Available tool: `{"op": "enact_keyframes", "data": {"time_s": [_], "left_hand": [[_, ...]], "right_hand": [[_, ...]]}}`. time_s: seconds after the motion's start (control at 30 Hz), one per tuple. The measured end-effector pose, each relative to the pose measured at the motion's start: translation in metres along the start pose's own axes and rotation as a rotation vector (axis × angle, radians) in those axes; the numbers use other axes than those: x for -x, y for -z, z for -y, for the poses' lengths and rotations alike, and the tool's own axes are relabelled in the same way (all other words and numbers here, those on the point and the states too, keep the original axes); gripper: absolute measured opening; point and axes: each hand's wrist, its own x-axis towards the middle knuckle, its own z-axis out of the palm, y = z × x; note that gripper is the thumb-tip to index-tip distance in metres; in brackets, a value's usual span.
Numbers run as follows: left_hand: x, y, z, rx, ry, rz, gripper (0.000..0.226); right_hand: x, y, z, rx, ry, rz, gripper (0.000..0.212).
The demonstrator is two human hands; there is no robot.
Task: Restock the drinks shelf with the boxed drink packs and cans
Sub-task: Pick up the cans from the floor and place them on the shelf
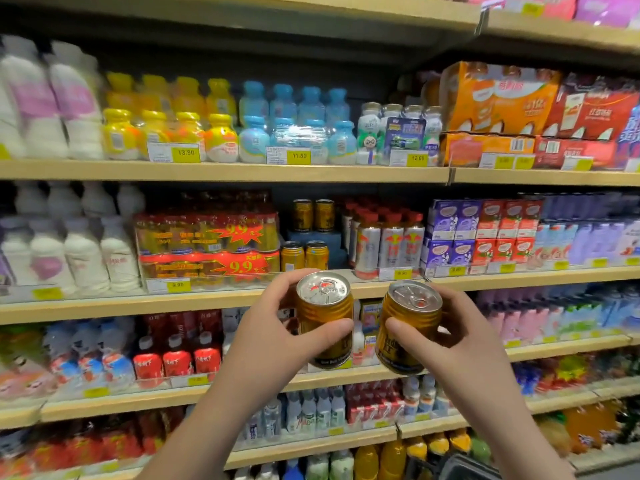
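I hold two gold cans with silver pull-tab tops in front of the drinks shelf (225, 299). My left hand (273, 327) grips the left can (325, 317), thumb across its front. My right hand (460, 337) grips the right can (408, 327), which tilts slightly left. Both cans hang just below the shelf's front edge. On that shelf stand two matching gold cans (304, 255), with two more (313, 214) raised on a blue box (318, 239) behind them. Boxed drink packs (485, 230) in purple and red sit to the right.
Shrink-wrapped bottle packs with 9.9 stickers (207, 244) stand left of the can slot; silver and red bottles (388, 240) stand right of it. Shelves above and below are full of bottles and cartons. A dark basket (464, 467) shows at the bottom edge.
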Motion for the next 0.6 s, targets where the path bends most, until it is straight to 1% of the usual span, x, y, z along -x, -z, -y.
{"op": "enact_keyframes", "data": {"time_s": [0.33,0.47,0.6], "left_hand": [[-0.084,0.027,0.05,0.01,0.006,-0.033,0.072],[-0.114,0.034,0.072,-0.002,0.012,-0.011,0.065],[-0.138,0.031,0.084,-0.007,0.016,-0.012,0.062]], "right_hand": [[-0.088,-0.057,-0.025,0.045,-0.048,-0.026,0.051],[-0.116,-0.078,-0.04,0.048,-0.053,-0.034,0.05],[-0.14,-0.091,-0.057,0.051,-0.055,-0.03,0.047]]}}
